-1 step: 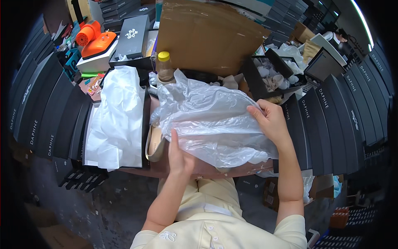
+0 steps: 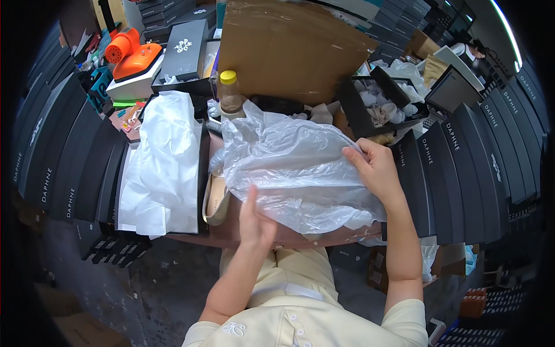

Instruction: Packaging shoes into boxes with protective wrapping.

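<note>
My right hand (image 2: 376, 169) pinches the right upper edge of a crumpled translucent plastic bag (image 2: 300, 168), which spreads over the middle of the table. At the bag's lower left edge is my left hand (image 2: 257, 222), slightly blurred, fingers stretched upward and not gripping the plastic. Just left of the bag lies a beige shoe (image 2: 216, 199), its far end wrapped in clear plastic. Beside that, an open dark shoebox (image 2: 203, 173) is covered by white tissue paper (image 2: 165, 168).
Dark shoeboxes stand in rows at the left (image 2: 63, 156) and right (image 2: 462, 173). Behind the bag are a yellow-capped bottle (image 2: 229, 95) and a large cardboard sheet (image 2: 289, 52). An open black box (image 2: 381, 104) holds crumpled paper. An orange hot-air blower (image 2: 136, 55) sits back left; a person (image 2: 471, 55) is far right.
My left hand has shifted slightly right along the bag's lower edge. The right hand keeps its hold, nearly still, while the bag's left side has moved a little.
</note>
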Demonstrator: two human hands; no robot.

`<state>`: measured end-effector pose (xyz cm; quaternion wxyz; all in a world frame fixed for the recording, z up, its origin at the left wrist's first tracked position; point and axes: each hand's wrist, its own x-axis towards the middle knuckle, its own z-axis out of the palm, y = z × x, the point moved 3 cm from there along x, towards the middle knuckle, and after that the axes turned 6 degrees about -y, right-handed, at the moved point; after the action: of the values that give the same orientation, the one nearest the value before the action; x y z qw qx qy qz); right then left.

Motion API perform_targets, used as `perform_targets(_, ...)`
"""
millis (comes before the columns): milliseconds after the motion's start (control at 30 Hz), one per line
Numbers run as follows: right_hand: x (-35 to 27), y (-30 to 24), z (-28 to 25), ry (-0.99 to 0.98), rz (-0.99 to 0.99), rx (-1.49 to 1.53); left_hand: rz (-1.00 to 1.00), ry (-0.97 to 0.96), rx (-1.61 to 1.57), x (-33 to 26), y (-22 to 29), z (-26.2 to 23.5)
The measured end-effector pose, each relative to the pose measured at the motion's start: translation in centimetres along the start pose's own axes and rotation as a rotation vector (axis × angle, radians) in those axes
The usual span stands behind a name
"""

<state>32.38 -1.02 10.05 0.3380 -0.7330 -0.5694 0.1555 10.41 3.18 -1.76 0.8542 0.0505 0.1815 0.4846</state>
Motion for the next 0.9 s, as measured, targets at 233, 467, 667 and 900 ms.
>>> perform_targets(233, -9.7, -3.4, 0.7, 0.230, -0.142, -0.042, 0.088, 0.167, 0.071, 2.5, 0.9, -5.3)
perform_targets(467, -12.7, 2.0, 12.4, 0.080, 0.139, -0.097, -0.001, 0.101, 0.049, 4.0, -1.8, -4.9)
perform_targets(667, -14.1, 2.3, 8.8, -0.117, 0.418, 0.088, -0.116, 0.063, 0.014, 4.8, -1.3, -5.2)
perform_targets(900, -15.3, 2.7, 10.9, -0.151, 0.067, -0.072, 0.011, -0.057, 0.140, 5.8, -2.3, -6.0)
